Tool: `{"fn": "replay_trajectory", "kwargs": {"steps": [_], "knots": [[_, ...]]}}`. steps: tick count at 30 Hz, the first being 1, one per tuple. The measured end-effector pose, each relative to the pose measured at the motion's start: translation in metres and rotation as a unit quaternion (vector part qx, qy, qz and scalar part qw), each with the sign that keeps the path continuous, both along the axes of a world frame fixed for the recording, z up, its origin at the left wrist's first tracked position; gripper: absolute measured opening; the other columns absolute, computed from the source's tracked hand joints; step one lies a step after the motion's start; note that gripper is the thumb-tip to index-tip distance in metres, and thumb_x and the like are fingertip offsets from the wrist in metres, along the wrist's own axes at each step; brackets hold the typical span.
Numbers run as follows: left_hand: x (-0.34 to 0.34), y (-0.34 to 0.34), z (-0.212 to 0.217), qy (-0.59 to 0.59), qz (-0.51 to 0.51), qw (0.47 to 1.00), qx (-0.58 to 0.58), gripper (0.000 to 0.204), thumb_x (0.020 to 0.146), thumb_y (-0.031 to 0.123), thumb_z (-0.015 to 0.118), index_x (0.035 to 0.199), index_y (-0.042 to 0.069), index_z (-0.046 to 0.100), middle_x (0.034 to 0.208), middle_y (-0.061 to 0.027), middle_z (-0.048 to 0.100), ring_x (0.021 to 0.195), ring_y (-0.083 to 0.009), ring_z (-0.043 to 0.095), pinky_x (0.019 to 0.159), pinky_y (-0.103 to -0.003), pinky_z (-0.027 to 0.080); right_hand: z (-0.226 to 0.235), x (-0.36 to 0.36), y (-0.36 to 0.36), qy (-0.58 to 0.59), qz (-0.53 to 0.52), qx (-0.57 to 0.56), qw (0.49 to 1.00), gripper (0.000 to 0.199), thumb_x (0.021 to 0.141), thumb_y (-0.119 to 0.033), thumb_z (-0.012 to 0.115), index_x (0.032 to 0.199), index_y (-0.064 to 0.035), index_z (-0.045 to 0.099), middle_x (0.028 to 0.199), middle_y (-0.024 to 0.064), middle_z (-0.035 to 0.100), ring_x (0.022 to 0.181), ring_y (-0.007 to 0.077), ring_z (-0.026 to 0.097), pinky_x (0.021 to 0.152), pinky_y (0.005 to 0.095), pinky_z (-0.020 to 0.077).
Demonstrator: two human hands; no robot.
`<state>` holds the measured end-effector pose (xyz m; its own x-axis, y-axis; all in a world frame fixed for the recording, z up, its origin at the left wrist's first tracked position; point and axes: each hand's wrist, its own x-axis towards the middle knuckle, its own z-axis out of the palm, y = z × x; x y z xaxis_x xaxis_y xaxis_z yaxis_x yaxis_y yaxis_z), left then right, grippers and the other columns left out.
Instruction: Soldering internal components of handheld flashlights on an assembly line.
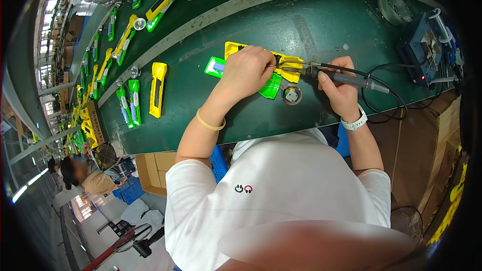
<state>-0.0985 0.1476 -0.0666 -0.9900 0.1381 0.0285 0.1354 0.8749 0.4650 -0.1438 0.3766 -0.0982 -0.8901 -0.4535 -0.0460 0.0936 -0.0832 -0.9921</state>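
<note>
My right hand (342,88) grips a soldering iron (346,79), a dark handle with a metal guide and a cable. Its tip reaches left to the fingers of my left hand (251,72). That hand is closed in a pinch over a yellow plastic shell (290,74); what the fingertips hold is hidden. Under and beside my left hand lies a green casing (271,87) with a white and blue part (215,67) at its left end. Thin wires run from the casing to a round lamp head (291,95) on the table.
On the green table (201,125) a yellow shell (157,90) and two green casings (134,101) lie at left. Beyond a rail, several yellow-green lamps (168,2) line the belt. A blue soldering station (420,50) and wire spool (394,7) stand right. A person (95,180) sits far left.
</note>
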Motion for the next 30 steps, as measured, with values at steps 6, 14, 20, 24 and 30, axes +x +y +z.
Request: {"fn": "replay_trajectory", "kwargs": {"steps": [6, 14, 20, 24, 30], "knots": [[-0.002, 0.002, 0.001, 0.000, -0.001, 1.000, -0.005, 0.009, 0.076, 0.015, 0.061, 0.077, 0.006, 0.062, 0.071, -0.0083, 0.059, 0.070, -0.0264, 0.058, 0.061, -0.037, 0.046, -0.003, -0.001, -0.002, 0.005, -0.003, 0.003, 1.000, 0.025, 0.080, -0.004, 0.063, 0.092, -0.0051, 0.041, 0.075, 0.0007, 0.050, 0.060, 0.0032, 0.044, 0.052, 0.0174, 0.0362], [0.000, 0.003, 0.001, 0.003, 0.014, 1.000, -0.006, 0.010, 0.076, 0.016, 0.061, 0.077, 0.006, 0.063, 0.070, -0.0087, 0.058, 0.070, -0.0269, 0.058, 0.061, -0.038, 0.046, 0.005, 0.003, 0.008, 0.038, -0.091, -0.089, 0.991, 0.022, 0.086, -0.006, 0.057, 0.098, -0.0052, 0.038, 0.076, 0.0061, 0.051, 0.058, 0.0117, 0.054, 0.048, 0.0213, 0.0419], [0.002, 0.002, 0.000, 0.007, 0.017, 1.000, -0.005, 0.011, 0.074, 0.016, 0.061, 0.077, 0.006, 0.063, 0.070, -0.0094, 0.058, 0.070, -0.0277, 0.058, 0.061, -0.038, 0.046, 0.024, 0.002, -0.018, -0.011, -0.082, -0.145, 0.986, 0.024, 0.090, -0.005, 0.051, 0.106, -0.0037, 0.033, 0.095, 0.0142, 0.053, 0.082, 0.0234, 0.063, 0.060, 0.0271, 0.0546], [0.004, 0.003, -0.001, 0.019, 0.030, 0.999, -0.012, 0.010, 0.073, 0.016, 0.061, 0.076, 0.006, 0.063, 0.071, -0.0098, 0.059, 0.070, -0.0282, 0.058, 0.062, -0.039, 0.046, 0.018, -0.008, -0.043, -0.059, -0.031, -0.144, 0.987, 0.027, 0.089, -0.006, 0.053, 0.106, -0.0032, 0.032, 0.102, 0.0142, 0.052, 0.096, 0.0249, 0.061, 0.071, 0.0288, 0.0567], [0.007, 0.011, 0.000, 0.038, 0.077, 0.996, -0.023, 0.007, 0.070, 0.012, 0.060, 0.070, 0.006, 0.064, 0.067, -0.0102, 0.059, 0.069, -0.0273, 0.059, 0.060, -0.038, 0.048, 0.009, -0.005, -0.048, -0.050, -0.018, -0.139, 0.989, 0.027, 0.090, -0.007, 0.053, 0.106, -0.0009, 0.032, 0.099, 0.0148, 0.052, 0.090, 0.0250, 0.063, 0.074, 0.0299, 0.0560]]}}
